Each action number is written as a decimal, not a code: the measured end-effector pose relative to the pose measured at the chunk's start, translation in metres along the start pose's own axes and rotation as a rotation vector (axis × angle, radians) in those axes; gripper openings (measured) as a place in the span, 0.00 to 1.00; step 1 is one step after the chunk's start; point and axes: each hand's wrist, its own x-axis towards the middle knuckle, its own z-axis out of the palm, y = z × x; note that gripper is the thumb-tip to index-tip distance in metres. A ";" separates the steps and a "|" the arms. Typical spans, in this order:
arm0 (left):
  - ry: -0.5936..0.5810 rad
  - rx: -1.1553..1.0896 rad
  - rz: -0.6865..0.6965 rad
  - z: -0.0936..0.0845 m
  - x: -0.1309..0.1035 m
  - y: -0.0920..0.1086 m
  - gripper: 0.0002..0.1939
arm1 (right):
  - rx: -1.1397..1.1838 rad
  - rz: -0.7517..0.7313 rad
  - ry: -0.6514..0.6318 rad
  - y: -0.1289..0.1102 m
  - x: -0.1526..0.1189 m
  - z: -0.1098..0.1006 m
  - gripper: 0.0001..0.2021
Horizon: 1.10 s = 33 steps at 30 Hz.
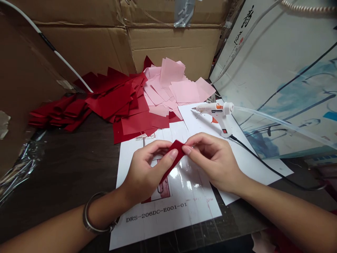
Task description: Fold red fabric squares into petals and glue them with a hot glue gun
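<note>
A folded piece of red fabric [175, 154] is held above a printed white sheet [168, 221]. My left hand [151, 168] grips it along its left side, thumb on top. At its upper right corner, my right hand [213, 160] pinches the edge between thumb and forefinger. The sheet shows a partly hidden picture and the text "DRS-206DC-E001-01". Loose red pieces [116, 98] and pink pieces [171, 84] are heaped behind the hands. A white glue gun [221, 110] stands on white paper [250, 158] to the right.
Folded red pieces [60, 110] lie at the back left. Cardboard [173, 49] walls off the back and left. A painted white panel [284, 77] leans at the right. The glue gun's black cable [263, 161] passes behind my right forearm.
</note>
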 end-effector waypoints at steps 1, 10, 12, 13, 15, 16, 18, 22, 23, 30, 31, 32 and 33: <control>-0.028 -0.044 -0.039 -0.001 0.000 0.000 0.07 | 0.034 -0.004 0.042 0.000 0.001 -0.001 0.05; -0.099 -0.174 -0.166 0.000 0.002 0.001 0.08 | 0.382 0.089 -0.155 -0.001 0.005 -0.005 0.06; -0.132 -0.166 -0.178 0.000 0.002 0.001 0.09 | 0.374 0.096 -0.186 0.000 0.005 -0.004 0.13; -0.146 -0.174 -0.198 0.000 0.002 0.001 0.10 | 0.361 0.110 -0.161 0.001 0.005 -0.004 0.16; -0.161 -0.197 -0.255 -0.001 0.002 0.001 0.11 | 0.340 0.162 -0.092 0.004 0.006 -0.005 0.20; -0.160 -0.208 -0.283 -0.001 0.002 0.001 0.11 | 0.338 0.188 -0.066 0.005 0.007 -0.005 0.21; -0.144 -0.226 -0.318 -0.001 0.003 0.001 0.10 | 0.343 0.228 -0.037 0.007 0.008 -0.006 0.22; -0.106 -0.236 -0.301 -0.001 0.005 0.002 0.08 | 0.382 0.277 -0.063 0.007 0.009 -0.007 0.22; -0.099 -0.233 -0.296 -0.001 0.006 0.002 0.08 | 0.402 0.282 -0.070 0.007 0.009 -0.007 0.21; -0.040 -0.140 -0.249 -0.001 0.006 -0.003 0.09 | 0.390 0.307 -0.036 0.007 0.011 -0.012 0.17; -0.004 -0.097 -0.204 -0.001 0.007 -0.004 0.10 | 0.365 0.318 -0.032 0.006 0.011 -0.012 0.16; 0.035 -0.038 -0.145 -0.002 0.007 -0.005 0.12 | 0.341 0.334 -0.028 0.006 0.011 -0.012 0.16; 0.062 0.038 -0.076 -0.003 0.008 -0.005 0.16 | 0.319 0.350 -0.031 0.005 0.010 -0.012 0.16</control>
